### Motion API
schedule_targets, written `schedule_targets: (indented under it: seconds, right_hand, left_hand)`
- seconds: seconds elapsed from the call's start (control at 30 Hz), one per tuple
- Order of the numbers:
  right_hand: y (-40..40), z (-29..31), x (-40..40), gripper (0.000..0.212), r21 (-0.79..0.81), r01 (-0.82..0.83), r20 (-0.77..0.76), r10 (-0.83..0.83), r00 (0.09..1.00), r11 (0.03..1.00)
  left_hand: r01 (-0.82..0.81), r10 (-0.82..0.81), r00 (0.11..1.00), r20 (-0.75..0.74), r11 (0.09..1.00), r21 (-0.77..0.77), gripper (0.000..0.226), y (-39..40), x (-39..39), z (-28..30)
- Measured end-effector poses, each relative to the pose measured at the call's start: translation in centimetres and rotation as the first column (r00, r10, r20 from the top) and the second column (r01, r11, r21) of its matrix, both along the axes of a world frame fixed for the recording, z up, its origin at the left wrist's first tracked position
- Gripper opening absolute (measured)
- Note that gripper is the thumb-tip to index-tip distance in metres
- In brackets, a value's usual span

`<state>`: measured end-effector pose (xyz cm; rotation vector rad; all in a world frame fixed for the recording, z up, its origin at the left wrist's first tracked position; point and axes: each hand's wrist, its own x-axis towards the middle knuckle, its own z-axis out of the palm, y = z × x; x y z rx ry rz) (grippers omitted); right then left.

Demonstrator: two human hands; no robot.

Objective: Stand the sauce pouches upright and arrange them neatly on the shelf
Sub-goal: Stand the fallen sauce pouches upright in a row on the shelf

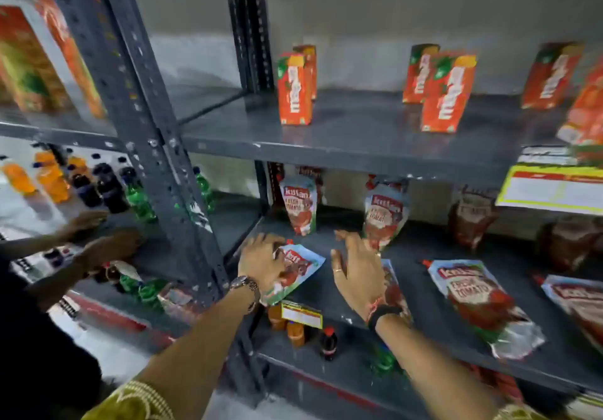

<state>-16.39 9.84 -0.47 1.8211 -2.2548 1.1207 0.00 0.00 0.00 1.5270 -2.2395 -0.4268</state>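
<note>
Tomato sauce pouches sit on the grey middle shelf point(342, 302). My left hand point(261, 264) grips a flat-lying pouch point(300, 271) at the shelf's front left. My right hand point(357, 269) hovers with fingers spread above another flat pouch point(393, 289), mostly hidden under it. Two pouches stand upright behind: one at back left point(298, 204), one at centre point(385, 212). A larger pouch point(479, 299) lies flat to the right, and another point(577, 302) at the far right edge. Darker pouches point(471, 217) stand in shadow at the back right.
Orange juice cartons point(295, 90) stand on the upper shelf. A grey steel upright point(156, 132) divides the racks. Another person's hands point(98, 240) work among soda bottles point(107, 188) on the left rack. Small bottles point(328, 343) and a price tag point(301, 313) are below.
</note>
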Motion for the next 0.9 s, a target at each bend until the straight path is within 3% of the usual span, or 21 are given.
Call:
schedule_targets:
  seconds: [0.07,0.13,0.2,0.27,0.33,0.4,0.47,0.57,0.67,0.73,0.83,0.9]
  right_hand:
    - [-2.6,-2.4,1.5,0.033,0.121,0.038,0.214,-0.064,0.975,0.992]
    - [-4.2,-4.6,3.1,0.029,0.323,0.028,0.481,-0.189,0.856,0.946]
    - [-6.8,-6.5,5.0,0.026,0.406,0.028,0.75,-0.35,0.561,0.914]
    - [-8.5,-7.6,6.0,0.023,0.444,0.07,0.856,-0.446,0.262,0.893]
    - [-10.4,-9.3,6.8,0.024,0.446,0.097,0.885,-0.455,0.102,0.889]
    - [-11.2,-9.5,7.7,0.018,0.469,0.107,0.881,-0.472,0.003,0.876]
    - [-11.5,-9.5,8.0,0.016,0.486,0.126,0.872,-0.488,-0.018,0.865]
    - [-11.0,-8.8,7.7,0.019,0.477,0.135,0.877,-0.48,-0.007,0.869]
    - [-10.6,-6.5,6.8,0.02,0.413,0.117,0.909,-0.416,0.001,0.903]
    - [-11.0,-4.6,6.0,0.016,0.291,0.135,0.95,-0.303,0.075,0.947]
    - [-12.5,-2.6,5.0,0.009,0.141,0.174,0.944,-0.185,0.272,0.975]
    - [-13.5,-2.0,4.7,0.015,0.083,0.212,0.918,-0.158,0.365,0.974]
  left_hand:
    - [-0.09,0.091,0.996,0.004,0.977,0.191,0.047,-3.3,1.0,-2.4]
    - [-0.127,0.122,0.992,0.037,0.927,0.353,0.045,-5.7,1.7,-4.2]
    - [-0.11,0.132,0.991,-0.016,0.88,0.461,0.04,-8.3,2.0,-6.0]
    - [-0.059,0.113,0.991,-0.072,0.851,0.522,0.037,-9.3,2.0,-6.8]
    - [-0.03,0.095,0.992,-0.086,0.822,0.568,0.038,-10.4,2.3,-7.8]
    - [-0.016,0.08,0.993,-0.086,0.816,0.578,0.038,-10.8,2.7,-8.5]
    - [0.006,0.074,0.991,-0.112,0.806,0.592,0.035,-10.9,3.2,-9.4]
    - [0.092,0.092,0.957,-0.275,0.803,0.589,0.023,-10.5,3.5,-10.3]
    - [0.138,0.103,0.895,-0.434,0.861,0.489,0.02,-10.6,2.8,-9.0]
    - [0.123,0.119,0.853,-0.509,0.9,0.417,0.018,-11.1,2.3,-7.2]
    - [0.113,0.143,0.747,-0.65,0.935,0.336,0.019,-12.0,1.9,-5.2]
    - [0.07,0.18,0.679,-0.712,0.95,0.306,0.019,-12.1,1.7,-4.5]
